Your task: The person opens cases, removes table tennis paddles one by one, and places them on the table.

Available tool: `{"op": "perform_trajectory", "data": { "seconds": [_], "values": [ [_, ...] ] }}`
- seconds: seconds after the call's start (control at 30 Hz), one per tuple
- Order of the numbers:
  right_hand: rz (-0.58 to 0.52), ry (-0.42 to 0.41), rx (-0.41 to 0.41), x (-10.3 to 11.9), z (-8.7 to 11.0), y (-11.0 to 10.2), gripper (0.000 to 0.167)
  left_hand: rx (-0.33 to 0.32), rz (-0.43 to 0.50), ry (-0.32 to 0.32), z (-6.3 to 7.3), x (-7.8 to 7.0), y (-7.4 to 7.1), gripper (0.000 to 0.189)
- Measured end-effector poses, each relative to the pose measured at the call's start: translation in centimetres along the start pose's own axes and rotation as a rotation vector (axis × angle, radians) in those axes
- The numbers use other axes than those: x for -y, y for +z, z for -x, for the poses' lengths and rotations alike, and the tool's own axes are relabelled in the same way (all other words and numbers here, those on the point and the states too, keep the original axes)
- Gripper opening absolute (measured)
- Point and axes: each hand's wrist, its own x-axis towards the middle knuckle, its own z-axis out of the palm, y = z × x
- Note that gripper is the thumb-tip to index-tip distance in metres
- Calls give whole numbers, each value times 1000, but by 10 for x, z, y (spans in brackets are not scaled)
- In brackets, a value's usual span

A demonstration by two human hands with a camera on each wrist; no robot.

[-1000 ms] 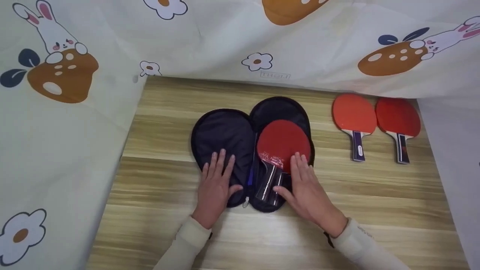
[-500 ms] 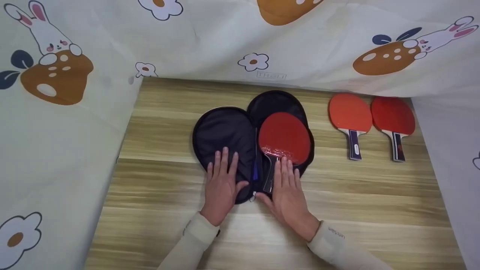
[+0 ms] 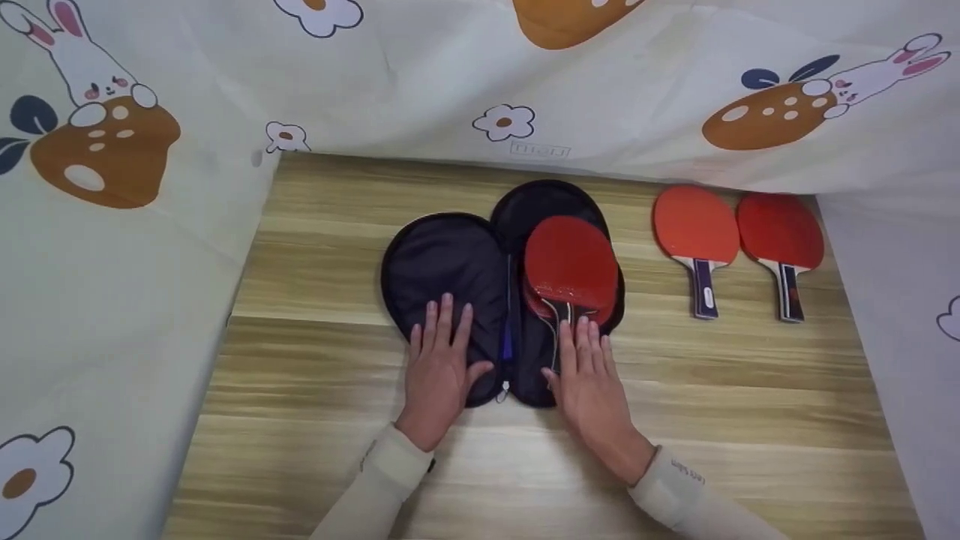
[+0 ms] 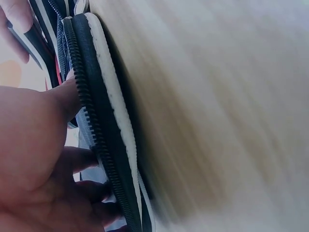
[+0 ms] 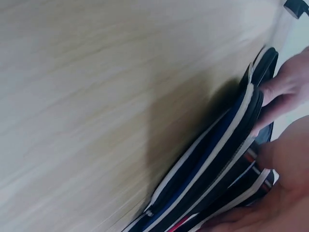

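A dark zip-up paddle case [image 3: 442, 262] lies unfolded on the table, its two halves side by side. On the left half rests my left hand [image 3: 439, 382], fingers straight and spread. Two red table tennis paddles [image 3: 571, 255] are stacked in the right half, the upper one covering most of the lower. My right hand [image 3: 596, 397] lies over their handles with straight fingers, the fingertips just below the red faces and the thumb at the left side. The hand hides most of both handles. In the left wrist view the zipper edge [image 4: 89, 101] runs beside my left hand.
Two more red paddles, one lighter [image 3: 696, 225] and one darker [image 3: 781, 229], lie side by side at the table's back right, handles toward me. A patterned cloth [image 3: 420, 82] hangs behind and beside the wooden table [image 3: 322, 360].
My right hand has moved from the paddles' right side to over their handles. The paddles have shifted farther up and slightly right in the case. My left hand stays on the left half.
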Motion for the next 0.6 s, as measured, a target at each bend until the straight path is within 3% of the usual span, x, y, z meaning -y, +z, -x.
{"op": "perform_trajectory", "data": {
  "seconds": [0.17,0.3,0.47,0.6],
  "values": [
    [-85,7,-10,-14,2,0,67,-18,14,5,-1,1,1,87],
    [-223,-8,-51,-28,5,-3,68,-27,31,6,0,1,2,87],
    [-373,-23,-143,-54,8,-6,70,-24,46,7,0,1,1,87],
    [-392,13,-208,-70,10,-10,67,-10,41,4,0,1,1,88]
  ]
}}
